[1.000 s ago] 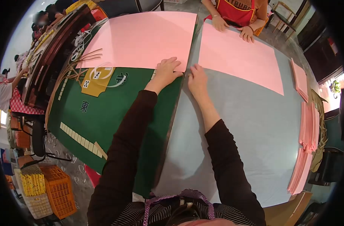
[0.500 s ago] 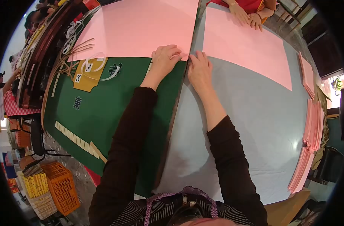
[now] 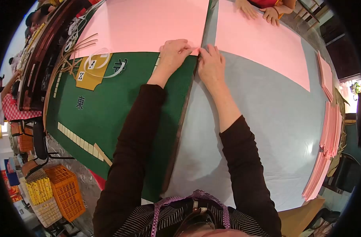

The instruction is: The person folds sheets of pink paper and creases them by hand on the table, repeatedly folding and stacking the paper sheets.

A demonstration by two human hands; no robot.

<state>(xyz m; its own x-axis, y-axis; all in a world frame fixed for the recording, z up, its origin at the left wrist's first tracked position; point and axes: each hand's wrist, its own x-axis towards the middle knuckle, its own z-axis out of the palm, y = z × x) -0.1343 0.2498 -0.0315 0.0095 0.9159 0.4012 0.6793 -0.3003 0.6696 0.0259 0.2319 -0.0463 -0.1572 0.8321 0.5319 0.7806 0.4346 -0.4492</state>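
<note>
- While the left hand (image 3: pixel 173 57) lies on the near edge of the larger pink sheet (image 3: pixel 149 27), its thumb and forefinger are closed on the near right corner.
- The right hand (image 3: pixel 211 65) is just beside it, fingers bent and fingertips at that same corner — whether they grip it, I cannot tell.
- The larger pink sheet covers the far part of the green table (image 3: pixel 121 114).
- To its right, across the seam, a second pink sheet (image 3: pixel 263 49) lies flat on the grey table (image 3: pixel 247 134); a co-worker's hands (image 3: pixel 271 15) are at its far edge.
- Left of the hands, a white strap (image 3: pixel 119 71) curls over a yellow panel (image 3: pixel 87 79), near brown strips (image 3: pixel 83 44).
- Nearer the body, a thin wooden strip (image 3: pixel 103 154) rests at the end of a printed row of pale tiles (image 3: pixel 79 140).
- Farthest out — pink stacks (image 3: pixel 331 128) along the grey table's right side, and an orange basket (image 3: pixel 66 191) below left.
</note>
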